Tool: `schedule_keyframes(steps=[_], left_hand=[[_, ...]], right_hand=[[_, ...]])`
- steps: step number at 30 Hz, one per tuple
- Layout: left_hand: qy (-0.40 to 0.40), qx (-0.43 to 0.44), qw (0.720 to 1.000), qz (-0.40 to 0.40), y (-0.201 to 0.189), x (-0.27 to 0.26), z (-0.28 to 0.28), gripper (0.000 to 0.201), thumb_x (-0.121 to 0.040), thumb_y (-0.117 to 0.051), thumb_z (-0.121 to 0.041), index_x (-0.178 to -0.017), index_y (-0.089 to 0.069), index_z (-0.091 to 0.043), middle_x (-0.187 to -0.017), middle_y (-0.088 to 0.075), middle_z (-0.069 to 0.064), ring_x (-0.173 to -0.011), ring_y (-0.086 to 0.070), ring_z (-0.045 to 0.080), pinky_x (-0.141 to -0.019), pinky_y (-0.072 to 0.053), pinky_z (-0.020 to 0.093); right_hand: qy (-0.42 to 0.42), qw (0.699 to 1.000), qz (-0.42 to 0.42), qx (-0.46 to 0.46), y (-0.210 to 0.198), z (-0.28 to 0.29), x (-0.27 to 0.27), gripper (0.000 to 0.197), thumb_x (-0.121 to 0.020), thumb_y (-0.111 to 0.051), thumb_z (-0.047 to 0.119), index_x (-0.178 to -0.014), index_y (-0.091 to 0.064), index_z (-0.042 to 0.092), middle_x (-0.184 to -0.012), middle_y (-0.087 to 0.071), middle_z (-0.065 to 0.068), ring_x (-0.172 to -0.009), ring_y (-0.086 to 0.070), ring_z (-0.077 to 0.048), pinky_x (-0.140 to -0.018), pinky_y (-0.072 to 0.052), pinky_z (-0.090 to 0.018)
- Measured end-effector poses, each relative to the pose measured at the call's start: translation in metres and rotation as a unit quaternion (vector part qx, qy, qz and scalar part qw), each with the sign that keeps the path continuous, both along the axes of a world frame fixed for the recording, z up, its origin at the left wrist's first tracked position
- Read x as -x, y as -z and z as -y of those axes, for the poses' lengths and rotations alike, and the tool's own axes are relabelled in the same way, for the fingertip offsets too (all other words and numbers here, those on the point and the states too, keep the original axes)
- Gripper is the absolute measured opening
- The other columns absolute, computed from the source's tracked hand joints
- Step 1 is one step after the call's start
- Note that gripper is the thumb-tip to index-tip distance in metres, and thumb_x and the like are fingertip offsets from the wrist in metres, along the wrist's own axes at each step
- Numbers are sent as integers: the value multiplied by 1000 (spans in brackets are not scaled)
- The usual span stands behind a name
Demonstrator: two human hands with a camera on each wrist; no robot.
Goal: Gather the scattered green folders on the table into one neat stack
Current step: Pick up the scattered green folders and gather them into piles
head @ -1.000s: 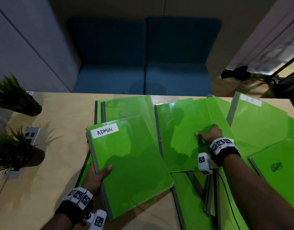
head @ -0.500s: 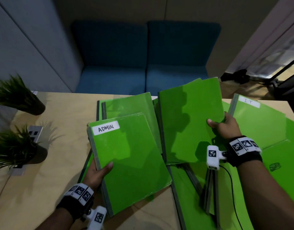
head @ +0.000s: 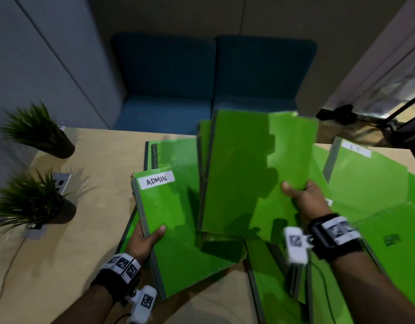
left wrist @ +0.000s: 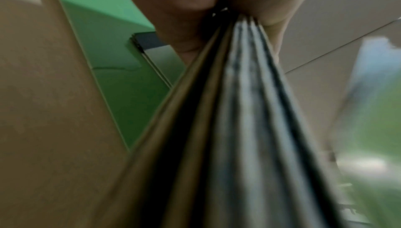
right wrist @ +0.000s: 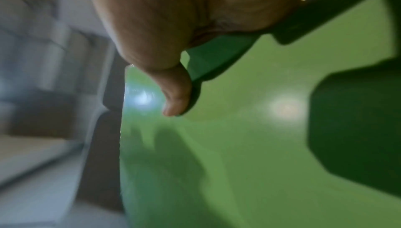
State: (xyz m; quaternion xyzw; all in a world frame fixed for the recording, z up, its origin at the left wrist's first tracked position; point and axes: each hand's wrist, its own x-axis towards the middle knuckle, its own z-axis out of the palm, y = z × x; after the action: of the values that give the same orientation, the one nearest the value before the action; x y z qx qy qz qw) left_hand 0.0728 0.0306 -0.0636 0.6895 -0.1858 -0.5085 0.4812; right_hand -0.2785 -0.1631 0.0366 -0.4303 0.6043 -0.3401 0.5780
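Table (head: 89, 242): green folders lie fanned over its right half, one tagged IT (head: 365, 181). My left hand (head: 143, 242) grips the ADMIN bundle (head: 178, 220) at its spine; right hand (head: 304, 202) pinches lifted folders (head: 248, 174), probably two. Thin, glossy, slippery: hold spine edges. No containers.

1. The ADMIN folder (head: 178, 220) is green with a white label. It sits tilted at 7 o'clock, on top of other green folders (head: 171, 153).
2. A plain green folder (head: 253, 174) is lifted up in the middle, overlapping the ADMIN one.
3. The IT folder (head: 365, 178) lies flat at 3 o'clock.
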Motion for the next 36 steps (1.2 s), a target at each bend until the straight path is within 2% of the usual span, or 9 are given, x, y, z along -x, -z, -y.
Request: schedule_keyframes(steps=[3, 5, 7, 11, 17, 25, 30, 33, 36], left_hand=[[8, 30, 999, 21, -8, 3, 1, 61, -70, -77, -39, -120, -47, -23, -106, -65, 3, -105, -62, 30, -74, -54, 28], [29, 35, 997, 64, -13, 2, -2, 99, -39, -71, -78, -117, -44, -24, -99, -63, -6, -89, -61, 16, -63, -51, 16], [45, 18, 994, 93, -12, -1, -6, 103, -31, -63, -86, -112, -44, -25, -89, -59, -6, -78, -55, 12, -61, -46, 21], [37, -12, 996, 75, -9, -2, -8, 52, -62, -57, -55, -101, -47, -22, -77, -52, 5, -77, -48, 24, -58, -40, 29], [31, -5, 998, 46, -5, -2, -18, 92, -43, -61, -86, -108, -47, -22, -86, -54, 11, -80, -52, 23, -68, -47, 39], [53, 16, 998, 1, -29, 14, -13, 103, -43, -67, -80, -117, -43, -12, -87, -48, 2, -87, -47, 19, -82, -40, 37], [78, -15, 995, -55, -26, 33, 8, 100, -51, -77, -64, -133, -40, -19, -127, -52, 8, -117, -49, 25, -105, -35, 45], [99, -8, 991, -89, -29, 60, 27, 112, -42, -87, -56, -138, -40, -22, -134, -57, 1, -121, -55, 20, -101, -44, 44], [129, 3, 989, -70, -35, 98, 41, 70, -55, -87, -37, -115, -53, -31, -107, -71, -4, -101, -66, 13, -88, -51, 33]], right_hand=[[-26, 998, 20, -50, 66, -27, -30, 97, -21, -91, 63, -99, -71, 10, -94, -77, -9, -90, -72, -31, -86, -56, -54], [-65, 995, -4, -74, 82, -41, -49, 98, -30, -92, 62, -112, -67, 14, -104, -75, -13, -102, -68, -38, -93, -51, -60], [-100, 990, -25, -91, 80, -52, -71, 84, -59, -92, 42, -130, -54, 17, -117, -68, -9, -110, -64, -34, -98, -49, -56], [-192, 966, -165, -57, 84, -59, -102, 95, -63, -83, 54, -140, -37, 25, -137, -53, -5, -128, -50, -30, -105, -45, -49], [-226, 952, -180, -104, 84, -47, -116, 78, -88, -71, 20, -152, -26, 16, -150, -43, -9, -139, -41, -34, -106, -39, -43], [-207, 965, -156, -24, 76, -54, -97, 87, -85, -74, 26, -154, -23, 21, -155, -35, -5, -142, -35, -28, -112, -30, -37], [-130, 984, -95, -75, 58, -54, -57, 84, -86, -73, 18, -155, -25, 21, -152, -40, -6, -130, -45, -21, -102, -40, -19], [-123, 981, -138, -62, 55, -56, -28, 87, -84, -75, 25, -154, -25, 24, -153, -41, -6, -137, -44, -28, -109, -40, -41], [-113, 979, -157, -61, 51, -61, 4, 88, -86, -72, 30, -156, -19, 21, -159, -30, -5, -145, -31, -28, -113, -30, -43]])
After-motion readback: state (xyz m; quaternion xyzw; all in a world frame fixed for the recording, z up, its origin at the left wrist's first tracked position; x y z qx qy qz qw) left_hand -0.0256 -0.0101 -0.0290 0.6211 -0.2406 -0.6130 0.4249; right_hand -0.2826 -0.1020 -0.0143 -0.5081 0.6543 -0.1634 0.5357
